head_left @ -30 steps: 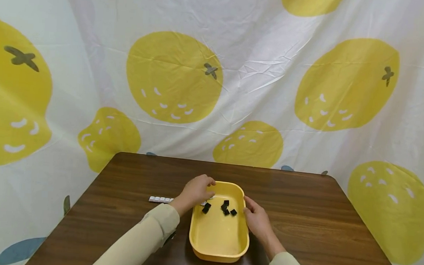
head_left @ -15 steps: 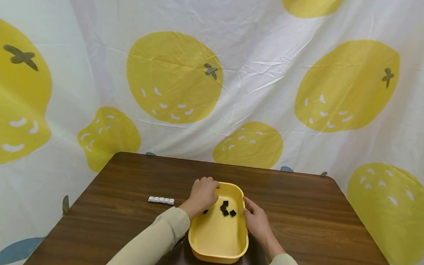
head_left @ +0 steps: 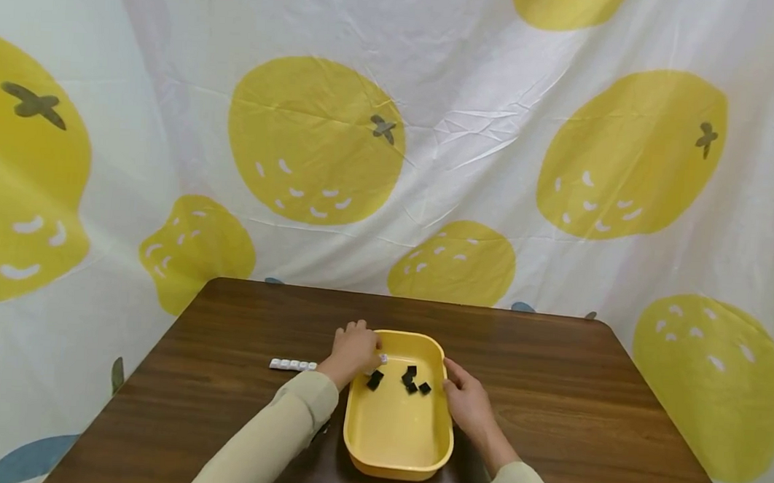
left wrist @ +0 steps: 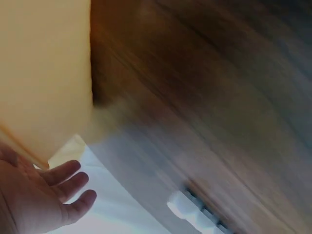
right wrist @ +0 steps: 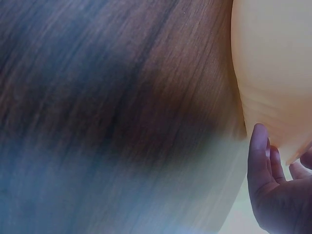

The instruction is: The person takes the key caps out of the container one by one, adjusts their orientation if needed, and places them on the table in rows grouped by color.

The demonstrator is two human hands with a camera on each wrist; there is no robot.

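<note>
Steadying the yellow tray (head_left: 398, 435) looks to be the job of the right hand (head_left: 470, 403): it grips the right wall, thumb at the rim, fingers along the outside in the right wrist view. A light hold, I judge, enough to stop sliding. Tray sits flat on the wooden table (head_left: 550, 396), long side running away from the person, probably so each hand meets a wall.

Left hand (head_left: 353, 353) at the far left of the tray, reaching over the rim. A white piece (head_left: 384, 359) shows just beside its fingertips. Cannot tell whether it is pinched; thumb and forefinger are mostly hidden. Three other fingers hang loose outside the wall in the left wrist view, seemingly kept out of the way.

Inside: a black pair (head_left: 375, 380) near the left wall, a black cluster (head_left: 409, 379) nearer the middle, lying at odd angles. High walls presumably keep such small loose pieces from straying.

White row (head_left: 294, 365) on the table, left of the tray: at least five pieces, side by side. Straight line suggests deliberate placing, on the left arm's side for easy reach.
</note>
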